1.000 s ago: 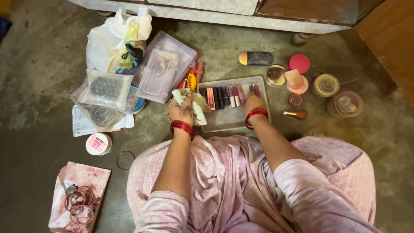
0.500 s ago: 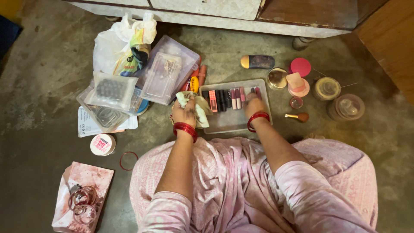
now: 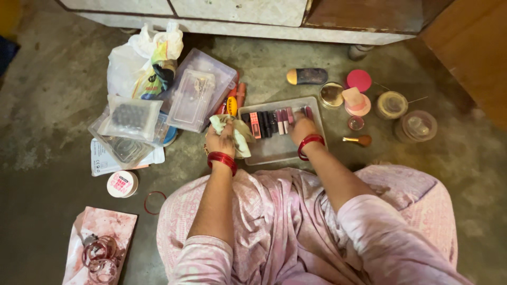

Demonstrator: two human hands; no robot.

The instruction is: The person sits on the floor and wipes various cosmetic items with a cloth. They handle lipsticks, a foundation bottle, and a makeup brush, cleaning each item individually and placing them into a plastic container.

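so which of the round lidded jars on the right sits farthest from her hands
The clear round jar at the far right. The yellowish jar lies closer to the tray where the right hand rests.

Left hand (image 3: 221, 140) lifts the crumpled cloth (image 3: 232, 128) slightly higher at the tray's (image 3: 280, 150) edge. Right hand (image 3: 302, 128) slides closer to the lipstick row (image 3: 274, 120).

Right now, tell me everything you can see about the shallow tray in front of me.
The tray is a shallow, clear-looking plastic rectangle lying flat on the concrete floor, just ahead of the knees. A row of small cosmetic sticks, pink, red and dark, lies along its far side; the near part is bare. The right hand reaches into it at the sticks. The left hand, gripping a pale cloth, sits at its left edge.
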